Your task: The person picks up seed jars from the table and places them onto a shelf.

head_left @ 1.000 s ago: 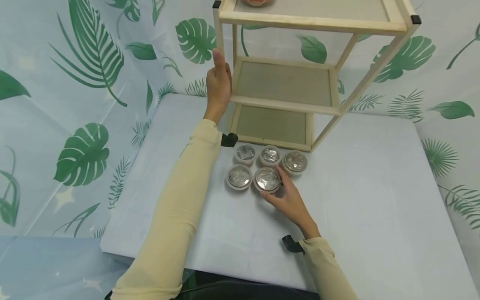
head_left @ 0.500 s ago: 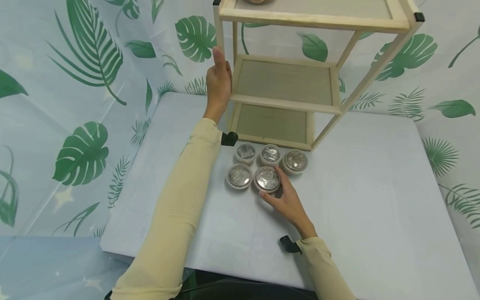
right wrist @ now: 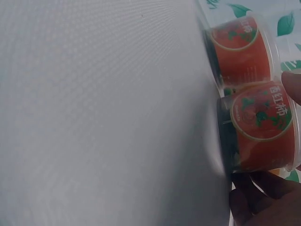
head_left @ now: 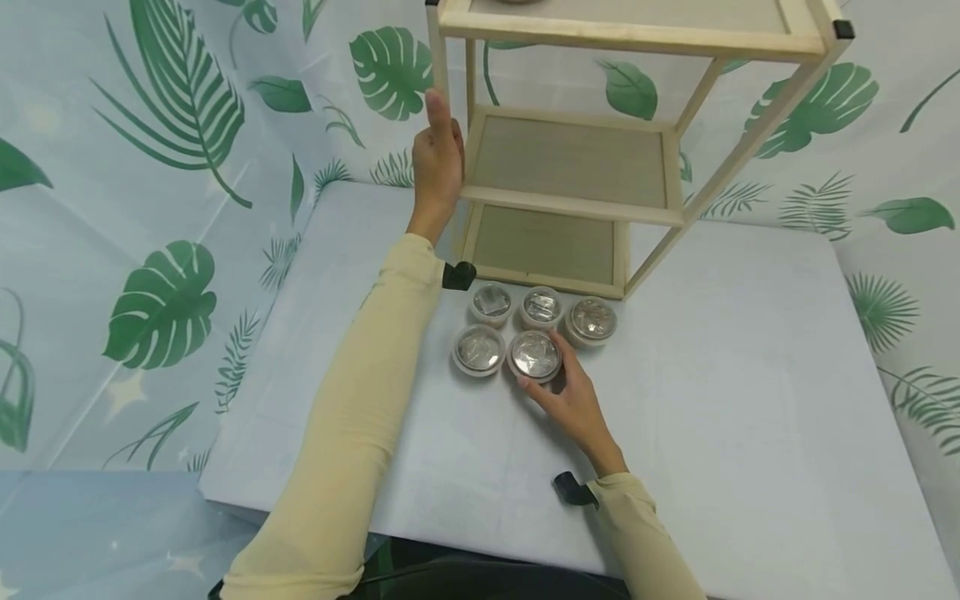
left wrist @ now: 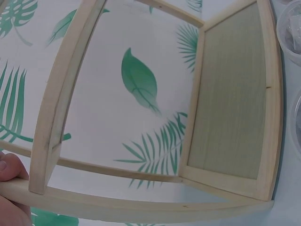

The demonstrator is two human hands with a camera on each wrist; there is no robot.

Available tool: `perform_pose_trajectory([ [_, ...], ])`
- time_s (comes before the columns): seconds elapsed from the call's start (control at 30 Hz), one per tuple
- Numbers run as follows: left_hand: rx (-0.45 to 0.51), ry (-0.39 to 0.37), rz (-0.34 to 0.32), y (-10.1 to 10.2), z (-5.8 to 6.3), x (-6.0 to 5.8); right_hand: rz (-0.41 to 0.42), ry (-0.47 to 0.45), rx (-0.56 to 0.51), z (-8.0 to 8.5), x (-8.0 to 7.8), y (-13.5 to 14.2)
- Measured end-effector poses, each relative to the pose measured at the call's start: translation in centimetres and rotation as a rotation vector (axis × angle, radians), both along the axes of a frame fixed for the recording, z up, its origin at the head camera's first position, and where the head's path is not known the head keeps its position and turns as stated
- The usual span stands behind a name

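Observation:
My left hand (head_left: 437,162) grips the front left post of a three-tier wooden shelf rack (head_left: 570,206), thumb pointing up. In the left wrist view, its fingers (left wrist: 11,168) curl round the post beside the middle shelf's rail. My right hand (head_left: 576,412) holds a round plastic tub (head_left: 535,354) with a clear lid and silvery contents, thumb and fingers on either side. The right wrist view shows a red and green label on this tub (right wrist: 261,127), which stands upright on the table. Beside it is a similar tub (head_left: 478,350), with its own red label.
Several more lidded tubs, among them a small one (head_left: 491,304) and a wider one (head_left: 591,321), stand in a row before the rack. A white cloth covers the table (head_left: 750,400). Leaf-printed sheeting (head_left: 172,308) hangs behind and at the sides.
The view has tilted down very slightly, so the rack appears a little higher. My right wrist has shifted slightly left, with the hand still round the same tub. The left hand keeps its hold.

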State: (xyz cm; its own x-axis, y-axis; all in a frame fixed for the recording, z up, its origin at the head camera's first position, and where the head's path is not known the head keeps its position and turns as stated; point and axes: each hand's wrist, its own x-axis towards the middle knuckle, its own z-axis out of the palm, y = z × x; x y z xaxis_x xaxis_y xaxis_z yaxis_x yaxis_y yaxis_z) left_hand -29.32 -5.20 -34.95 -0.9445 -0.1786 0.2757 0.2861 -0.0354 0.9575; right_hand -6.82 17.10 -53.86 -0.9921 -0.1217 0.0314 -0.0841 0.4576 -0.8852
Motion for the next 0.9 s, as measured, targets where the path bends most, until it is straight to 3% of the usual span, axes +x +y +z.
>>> perform_pose_trajectory([
  [0.5, -0.001, 0.011, 0.006, -0.19, 0.05, 0.18, -0.003, 0.046, 0.001, -0.87, 0.05, -0.27],
  [0.9, -0.012, 0.043, -0.004, 0.15, -0.02, 0.2, -0.002, 0.043, 0.019, -0.43, 0.2, 0.01],
])
